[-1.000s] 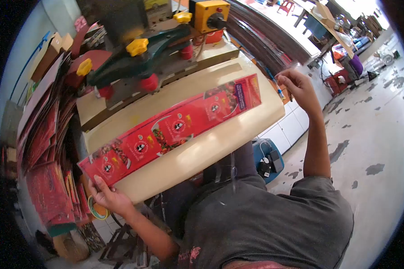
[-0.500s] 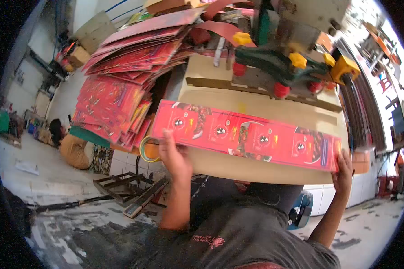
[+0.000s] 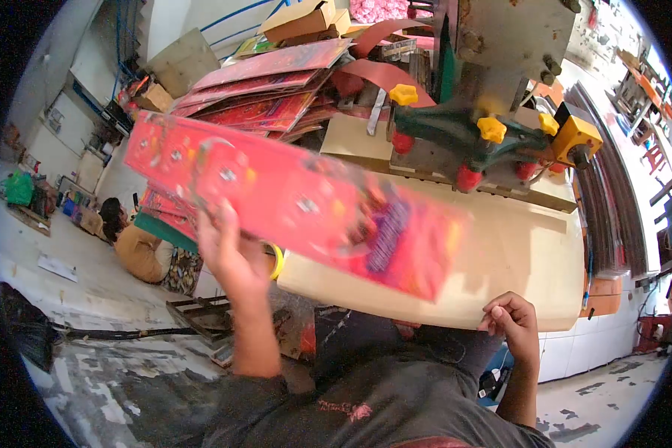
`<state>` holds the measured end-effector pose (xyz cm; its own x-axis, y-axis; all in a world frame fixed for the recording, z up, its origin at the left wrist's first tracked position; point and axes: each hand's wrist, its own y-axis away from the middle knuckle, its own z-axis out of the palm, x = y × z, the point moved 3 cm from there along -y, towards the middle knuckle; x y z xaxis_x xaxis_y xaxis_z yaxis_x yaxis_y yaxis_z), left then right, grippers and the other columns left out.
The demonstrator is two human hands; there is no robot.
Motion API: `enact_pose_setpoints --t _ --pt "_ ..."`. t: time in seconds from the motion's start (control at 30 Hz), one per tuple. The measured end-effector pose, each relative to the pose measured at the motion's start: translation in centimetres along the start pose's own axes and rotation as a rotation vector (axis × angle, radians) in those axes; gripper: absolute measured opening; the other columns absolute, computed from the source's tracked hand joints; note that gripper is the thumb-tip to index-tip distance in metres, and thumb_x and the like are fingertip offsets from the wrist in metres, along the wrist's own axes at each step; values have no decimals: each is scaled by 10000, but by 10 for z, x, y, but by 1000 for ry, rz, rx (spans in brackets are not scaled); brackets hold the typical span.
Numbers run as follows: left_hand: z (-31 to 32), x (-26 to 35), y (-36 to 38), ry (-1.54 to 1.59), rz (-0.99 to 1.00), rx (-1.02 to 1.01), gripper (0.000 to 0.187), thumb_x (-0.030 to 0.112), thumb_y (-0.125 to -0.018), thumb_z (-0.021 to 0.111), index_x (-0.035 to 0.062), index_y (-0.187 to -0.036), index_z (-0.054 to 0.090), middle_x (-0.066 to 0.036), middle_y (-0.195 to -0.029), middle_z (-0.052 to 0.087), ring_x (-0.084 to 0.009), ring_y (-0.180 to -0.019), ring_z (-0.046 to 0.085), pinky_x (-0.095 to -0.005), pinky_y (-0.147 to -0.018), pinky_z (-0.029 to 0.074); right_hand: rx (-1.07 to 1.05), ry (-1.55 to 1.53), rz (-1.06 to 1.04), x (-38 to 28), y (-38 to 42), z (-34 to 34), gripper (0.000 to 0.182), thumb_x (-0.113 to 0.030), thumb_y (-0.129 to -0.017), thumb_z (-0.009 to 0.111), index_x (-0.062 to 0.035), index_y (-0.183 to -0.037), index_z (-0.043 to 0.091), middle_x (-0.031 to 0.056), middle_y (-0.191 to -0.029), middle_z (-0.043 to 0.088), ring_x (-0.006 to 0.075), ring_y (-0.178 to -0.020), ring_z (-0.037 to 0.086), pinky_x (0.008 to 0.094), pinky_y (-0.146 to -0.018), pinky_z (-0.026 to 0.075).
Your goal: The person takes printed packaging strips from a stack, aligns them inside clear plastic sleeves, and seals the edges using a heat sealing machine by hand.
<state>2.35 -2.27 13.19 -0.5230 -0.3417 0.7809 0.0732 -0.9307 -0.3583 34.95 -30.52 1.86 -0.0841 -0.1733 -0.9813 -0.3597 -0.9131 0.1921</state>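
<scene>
My left hand (image 3: 235, 261) grips a long red printed cardboard sheet (image 3: 276, 194) by its lower edge, thumb on the printed face. The sheet slants over the table's left side, its left end up in front of a stack of red printed sheets (image 3: 269, 104); motion blurs its print. My right hand (image 3: 511, 321) is off the sheet, at the front edge of the cream work table (image 3: 530, 276). Its fingers are curled in toward the thumb, with nothing seen in them.
A machine with a dark green bracket (image 3: 455, 123), yellow knobs (image 3: 493, 130) and red feet stands behind the table. A yellow tape roll (image 3: 278, 261) hangs at the table's left edge. Someone in tan clothing (image 3: 143, 250) is low down at the left. Dark stacked sheets (image 3: 601, 194) stand at right.
The red sheet has moved left and up in my left hand, off the middle of the table. My right hand has let go of its right end and come down and left.
</scene>
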Motion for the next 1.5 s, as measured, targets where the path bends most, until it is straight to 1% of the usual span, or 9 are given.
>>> enact_pose_setpoints --t 0.3,0.4,0.53,0.63,0.77,1.03,1.17,1.37,1.5 --pt "-24 -58 -282 -132 36 -141 498 244 -1007 663 -4 -1398 482 -158 -1380 558 -278 -1236 576 -433 -1086 468 38 39 28 11 -1 3 159 -200 -1008 645 -42 -1003 661 63 -772 724 75 -615 613 204 -519 436" --pt "-70 -95 -328 -849 365 409 692 364 -990 667 -23 -1500 404 -227 -1529 442 -381 -1392 446 -519 -1194 308 69 -23 1 17 1 3 152 -192 -1012 639 -41 -1009 659 58 -775 722 74 -615 610 206 -523 440" --pt "-69 -138 -350 -1413 733 -203 806 568 -992 544 62 -1580 328 -250 -1619 307 -474 -1487 270 -589 -1221 183 78 0 19 22 2 -3 151 -189 -1014 639 -39 -1012 657 56 -774 719 75 -617 609 206 -523 442" --pt "-45 -163 -340 -1632 352 -345 705 689 -1003 348 280 -1576 384 -119 -1602 412 -401 -1527 250 -684 -1190 128 43 5 59 24 -1 -7 170 -177 -1020 640 -10 -1046 661 65 -811 725 96 -715 657 236 -605 500" --pt "-32 -163 -353 -1700 224 -534 794 768 -970 289 289 -1600 339 -126 -1629 369 -329 -1551 224 -637 -1220 5 46 20 53 18 -2 -6 156 -148 -1018 633 3 -1046 660 72 -813 723 107 -725 660 254 -639 521" --pt "-37 -153 -374 -1529 -53 -753 805 697 -1004 359 162 -1604 330 -98 -1689 236 -286 -1575 135 -435 -1270 88 36 95 15 16 -12 -6 199 -198 -1030 626 -5 -1045 674 38 -855 717 88 -778 668 247 -679 525" --pt "-66 -175 -434 -1287 70 -979 783 690 -1015 340 189 -1616 310 -89 -1694 231 -304 -1577 115 -483 -1261 64 35 -11 21 14 -3 -13 245 -259 -1040 618 -25 -1089 673 29 -844 713 85 -753 651 245 -662 515" --pt "-74 -191 -432 -1636 195 -736 777 689 -1015 353 194 -1612 321 -126 -1670 280 -352 -1551 198 -520 -1243 126 -72 -53 -98 -11 9 -17 276 -230 -1057 574 -56 -1270 595 24 -891 715 79 -715 624 249 -652 510" --pt "-84 -199 -456 -1473 234 -632 753 662 -1024 379 170 -1593 363 -171 -1617 374 -379 -1493 329 -483 -1207 253 349 172 -300 -63 42 -79 271 -150 -1026 602 -47 -1276 588 48 -894 704 89 -735 640 254 -645 518"
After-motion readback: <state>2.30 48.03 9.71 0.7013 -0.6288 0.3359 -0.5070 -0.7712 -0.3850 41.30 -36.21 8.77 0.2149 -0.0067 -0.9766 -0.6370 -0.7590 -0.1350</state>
